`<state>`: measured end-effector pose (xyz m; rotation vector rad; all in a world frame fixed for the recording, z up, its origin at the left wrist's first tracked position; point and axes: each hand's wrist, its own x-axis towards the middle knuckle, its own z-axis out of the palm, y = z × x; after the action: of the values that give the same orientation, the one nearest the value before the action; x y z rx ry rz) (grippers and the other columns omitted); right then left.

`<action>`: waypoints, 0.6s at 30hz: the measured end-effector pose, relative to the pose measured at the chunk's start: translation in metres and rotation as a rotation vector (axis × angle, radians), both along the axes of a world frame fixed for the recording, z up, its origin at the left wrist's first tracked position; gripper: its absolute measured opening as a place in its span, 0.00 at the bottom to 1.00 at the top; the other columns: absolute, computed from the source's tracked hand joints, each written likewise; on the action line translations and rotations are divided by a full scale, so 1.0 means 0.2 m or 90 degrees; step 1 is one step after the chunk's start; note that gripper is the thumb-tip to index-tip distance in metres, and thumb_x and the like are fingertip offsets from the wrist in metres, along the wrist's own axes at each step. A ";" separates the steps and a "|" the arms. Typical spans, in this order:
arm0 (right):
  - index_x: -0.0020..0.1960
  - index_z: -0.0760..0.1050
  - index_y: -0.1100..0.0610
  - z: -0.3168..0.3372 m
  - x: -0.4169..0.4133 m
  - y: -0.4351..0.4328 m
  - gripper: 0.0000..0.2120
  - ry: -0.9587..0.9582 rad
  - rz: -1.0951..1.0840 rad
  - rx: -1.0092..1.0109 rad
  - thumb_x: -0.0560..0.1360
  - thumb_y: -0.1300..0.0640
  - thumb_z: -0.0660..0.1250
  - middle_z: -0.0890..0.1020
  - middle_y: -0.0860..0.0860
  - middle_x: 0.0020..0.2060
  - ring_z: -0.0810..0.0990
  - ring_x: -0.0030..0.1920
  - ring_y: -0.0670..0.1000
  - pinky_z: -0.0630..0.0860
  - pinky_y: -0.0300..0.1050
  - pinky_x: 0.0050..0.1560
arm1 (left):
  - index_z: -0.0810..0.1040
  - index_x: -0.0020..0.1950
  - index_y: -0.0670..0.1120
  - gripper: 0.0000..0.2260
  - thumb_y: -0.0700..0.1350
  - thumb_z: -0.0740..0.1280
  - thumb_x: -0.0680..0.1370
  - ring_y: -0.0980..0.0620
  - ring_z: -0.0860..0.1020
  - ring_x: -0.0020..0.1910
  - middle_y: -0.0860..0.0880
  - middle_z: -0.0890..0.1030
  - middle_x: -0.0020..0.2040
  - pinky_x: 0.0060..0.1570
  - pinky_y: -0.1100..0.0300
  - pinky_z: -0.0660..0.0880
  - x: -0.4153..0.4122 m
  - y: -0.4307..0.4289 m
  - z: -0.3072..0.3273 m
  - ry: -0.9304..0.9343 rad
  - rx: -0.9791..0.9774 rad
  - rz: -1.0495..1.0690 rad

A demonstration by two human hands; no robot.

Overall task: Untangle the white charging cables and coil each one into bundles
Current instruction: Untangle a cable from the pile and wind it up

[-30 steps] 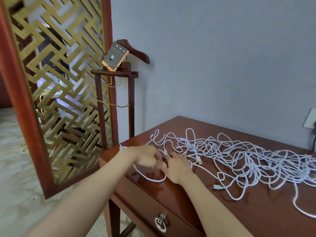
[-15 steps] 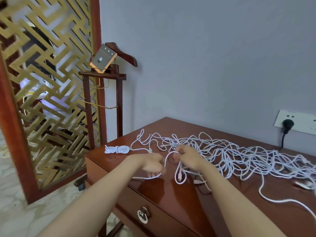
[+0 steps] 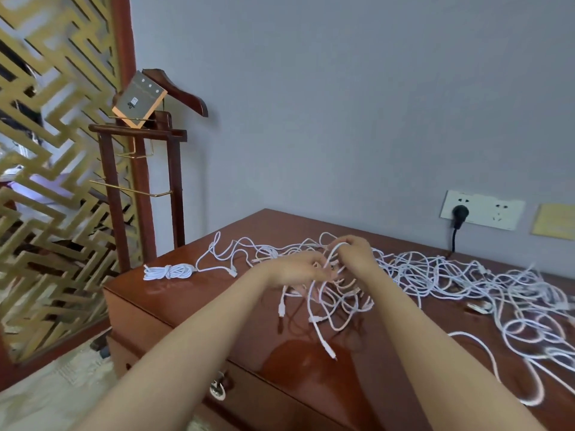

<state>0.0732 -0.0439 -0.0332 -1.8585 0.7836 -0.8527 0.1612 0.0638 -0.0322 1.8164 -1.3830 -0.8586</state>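
**A:** Where are the white cables point(image 3: 441, 275) now?

**B:** Most lie in a loose tangle across the bench point(image 3: 193, 309), from its middle out to the right edge. One part is lifted. Half a second ago the strands between the hands lay almost on the wood. Now they hang in long loops below the hands, and one connector point(image 3: 332, 356) dangles just above the front of the bench.

**A:** So the hands have gone up?

**B:** Both, and further back over the tangle. The right hand point(image 3: 357, 255) is the higher one, its fingers pinched together on a loop point(image 3: 330, 256) that arches over to the left hand point(image 3: 295, 269). The left hand's fingers are curled round several strands. I cannot tell how many, as the picture is blurred there.

**A:** And the finished bundle point(image 3: 169, 271)?

**B:** It is in the same place, at the bench's left corner, well apart from the hands. A loose cable end lies just beside it.

**A:** Anything else around?

**B:** A wooden valet stand point(image 3: 172, 181) stands behind the left corner, with a gold lattice screen point(image 3: 53, 188) beyond it. On the wall is a wall socket point(image 3: 483, 209) with a black plug point(image 3: 460, 212) in it, more fully in view than before.
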 end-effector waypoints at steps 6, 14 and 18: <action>0.33 0.72 0.60 0.12 -0.25 -0.16 0.13 -0.161 -0.055 0.170 0.73 0.70 0.57 0.66 0.50 0.17 0.63 0.14 0.44 0.61 0.31 0.18 | 0.72 0.34 0.48 0.16 0.48 0.59 0.81 0.55 0.65 0.27 0.50 0.63 0.30 0.36 0.61 0.70 -0.22 -0.16 0.06 0.073 -0.098 -0.068; 0.38 0.70 0.56 0.23 -0.76 -0.39 0.11 -0.045 -0.001 0.135 0.73 0.70 0.63 0.61 0.44 0.17 0.55 0.17 0.42 0.51 0.29 0.18 | 0.70 0.38 0.42 0.15 0.42 0.54 0.83 0.56 0.71 0.20 0.53 0.72 0.22 0.31 0.59 0.72 -0.43 -0.46 0.09 0.294 -0.236 -0.013; 0.35 0.69 0.56 0.20 -0.99 -0.47 0.11 -0.059 0.055 0.214 0.75 0.65 0.58 0.60 0.46 0.21 0.52 0.18 0.42 0.49 0.31 0.17 | 0.70 0.37 0.41 0.15 0.40 0.55 0.82 0.56 0.74 0.24 0.49 0.73 0.29 0.28 0.64 0.77 -0.58 -0.58 0.07 0.465 -0.264 0.016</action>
<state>-0.1256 -0.1373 0.0072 -1.5342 0.7346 -0.6993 0.0456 -0.0529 -0.0191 1.0427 -0.9609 -0.9966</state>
